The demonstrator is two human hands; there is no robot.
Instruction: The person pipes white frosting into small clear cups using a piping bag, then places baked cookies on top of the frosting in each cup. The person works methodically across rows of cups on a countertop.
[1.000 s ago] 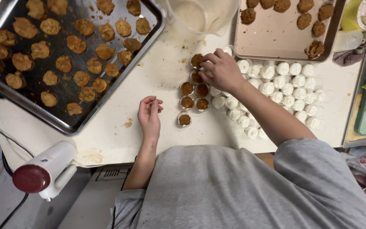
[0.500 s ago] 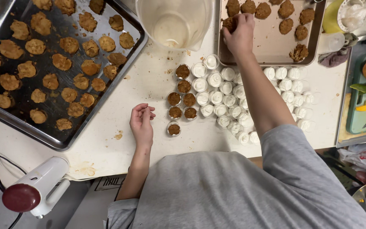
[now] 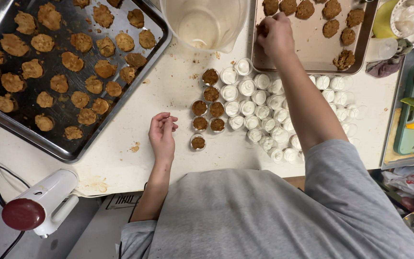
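A pale, crumb-strewn worktop (image 3: 120,158) is seen from above, and the largest thing on it is a dark baking tray (image 3: 80,112) at the far left corner, filled with brown baked rounds in loose rows. A smaller, lighter tray (image 3: 307,52) lies along the far edge toward the right, mostly bare, with only a few of the same rounds left along its far and right sides. Between the two trays a translucent measuring jug (image 3: 207,24) is set against the far edge. In the middle of the worktop a cluster of small cups (image 3: 264,110) is packed together, most showing a white filling, while seven on the left flank have been topped with brown crumb (image 3: 211,76). A white hand mixer (image 3: 41,204) hangs off the near left edge. A second ago the right hand (image 3: 275,33) was at the crumb-topped cups; it has since been carried across to the near left corner of the lighter tray, where its fingers are bent down over a baked round (image 3: 261,29) that is mostly hidden beneath them, so whether it is already pinched cannot be told. The move suggests that another round is being fetched for crumbling over the white cups. The left hand (image 3: 162,134) has stayed resting on the worktop, loosely curled and holding nothing, just left of the nearest topped cup.
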